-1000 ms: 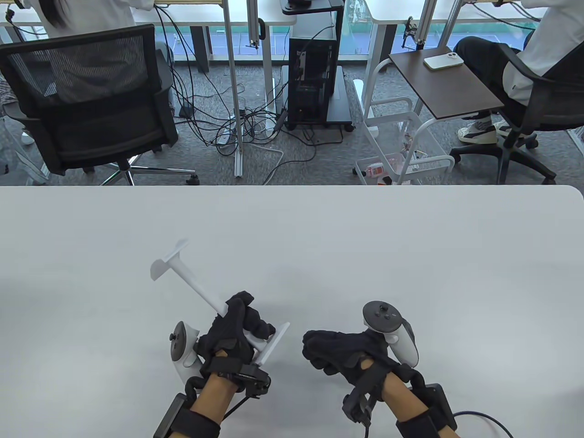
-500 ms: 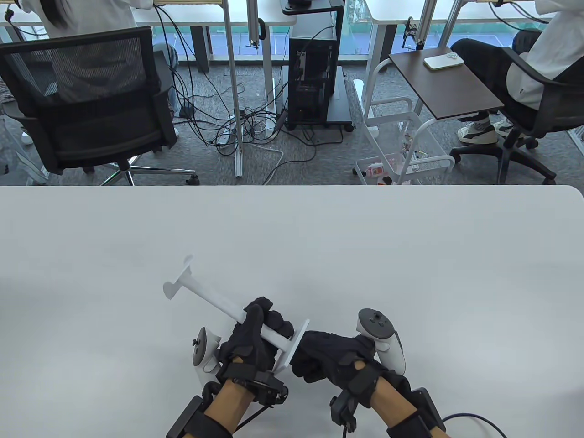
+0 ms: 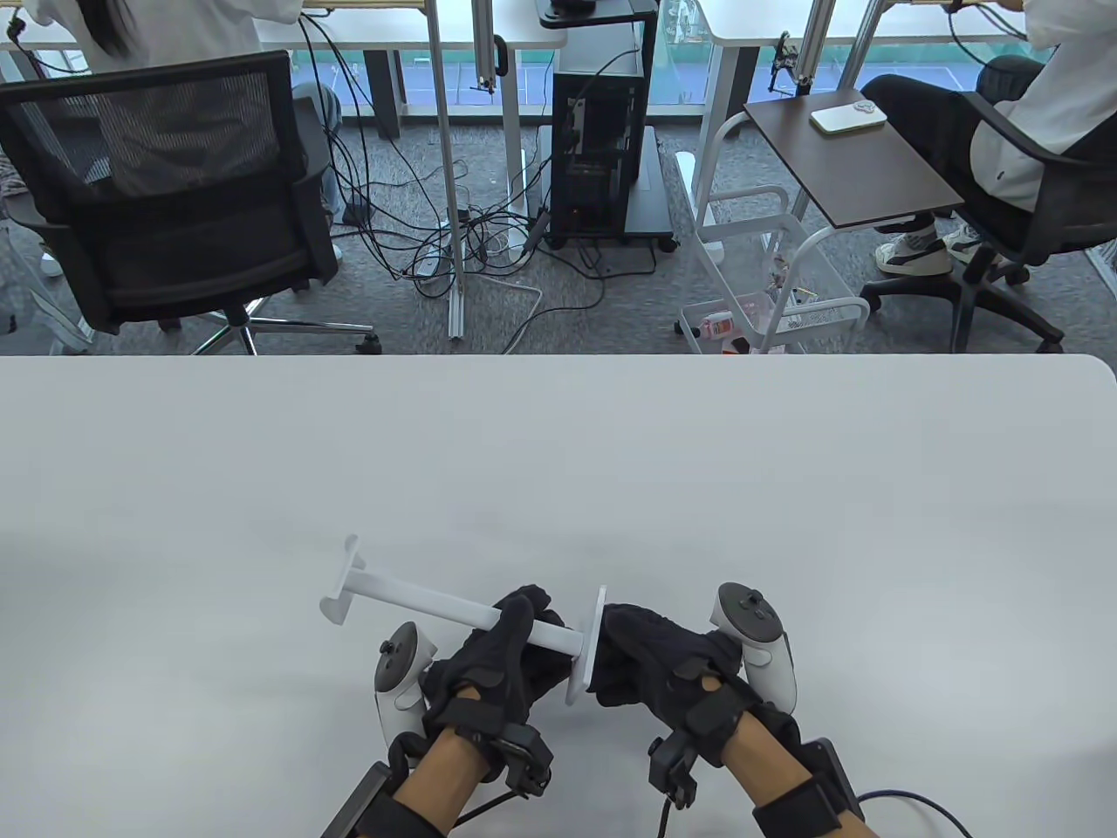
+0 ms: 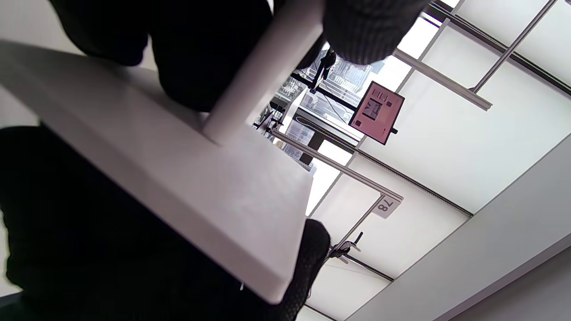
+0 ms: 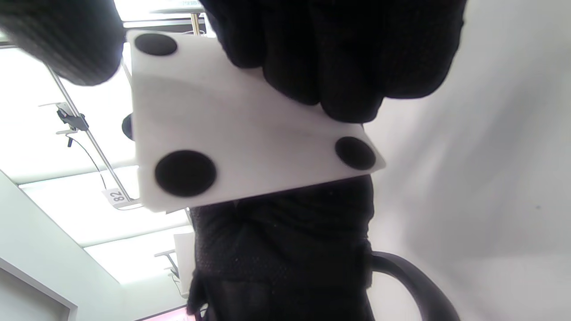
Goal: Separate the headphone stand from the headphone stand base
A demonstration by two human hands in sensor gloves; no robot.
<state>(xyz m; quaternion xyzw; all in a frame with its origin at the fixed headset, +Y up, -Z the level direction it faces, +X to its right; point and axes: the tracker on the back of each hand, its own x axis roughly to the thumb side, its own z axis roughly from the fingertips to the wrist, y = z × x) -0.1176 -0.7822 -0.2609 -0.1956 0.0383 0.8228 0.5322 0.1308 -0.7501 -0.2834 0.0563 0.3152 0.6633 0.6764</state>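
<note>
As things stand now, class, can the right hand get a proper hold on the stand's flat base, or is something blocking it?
Probably yes. The right hand already presses on the base from its underside, fingers across the padded face. The left hand grips only the pole, leaving the base free.

Office or lab workspace, open-plan. Long white table (image 3: 611, 436) in front; grey carpet (image 3: 611, 305) beyond. Black mesh office chair (image 3: 166, 192) at left, second chair (image 3: 1030, 218) at right with seated person (image 3: 1003, 113). PC tower (image 3: 602, 148) on wheeled stand, cable tangle (image 3: 454, 236) on floor. Aluminium frame posts (image 3: 441, 166) (rig-like). Small brown side table (image 3: 851, 161) holding phone (image 3: 846, 118). White wire cart (image 3: 768, 279).
</note>
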